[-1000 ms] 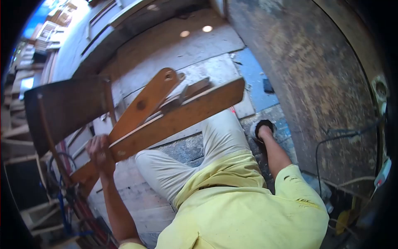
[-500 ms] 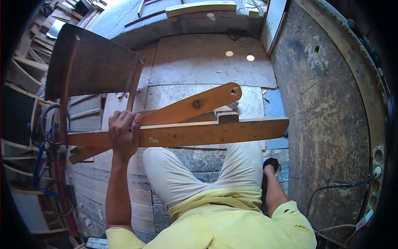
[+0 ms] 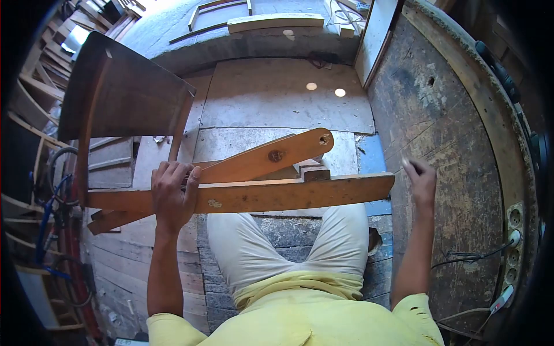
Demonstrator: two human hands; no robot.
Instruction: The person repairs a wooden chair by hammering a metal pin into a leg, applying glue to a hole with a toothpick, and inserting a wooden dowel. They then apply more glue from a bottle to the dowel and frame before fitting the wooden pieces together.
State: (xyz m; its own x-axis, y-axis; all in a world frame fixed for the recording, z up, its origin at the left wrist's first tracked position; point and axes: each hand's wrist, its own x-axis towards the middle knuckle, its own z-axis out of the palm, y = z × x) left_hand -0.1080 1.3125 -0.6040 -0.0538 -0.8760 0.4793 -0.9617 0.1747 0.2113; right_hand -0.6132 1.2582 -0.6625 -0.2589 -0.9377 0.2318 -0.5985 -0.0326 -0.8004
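Observation:
A varnished wooden frame (image 3: 300, 194), which looks like part of a folding chair, lies level across my lap. A rounded slat (image 3: 288, 151) with a dark knot and a hole at its end crosses it at a slant. At the left rises a dark curved panel (image 3: 124, 89) between two posts. My left hand (image 3: 173, 193) is closed around the long rail near where the slat crosses it. My right hand (image 3: 422, 180) is just off the rail's right end, not touching it, with fingers bent and somewhat apart. I see nothing in it.
A worn wooden bench side (image 3: 444, 150) stands close on my right, with power sockets (image 3: 512, 242) and cables. Stacked wooden pieces (image 3: 43, 86) fill the left. A concrete ledge (image 3: 265, 45) with planks lies ahead. Boards (image 3: 277, 86) cover the floor.
My right hand has come up from beside my right leg to near the rail's right end. My left hand keeps its grip, and the frame sits slightly lower in view.

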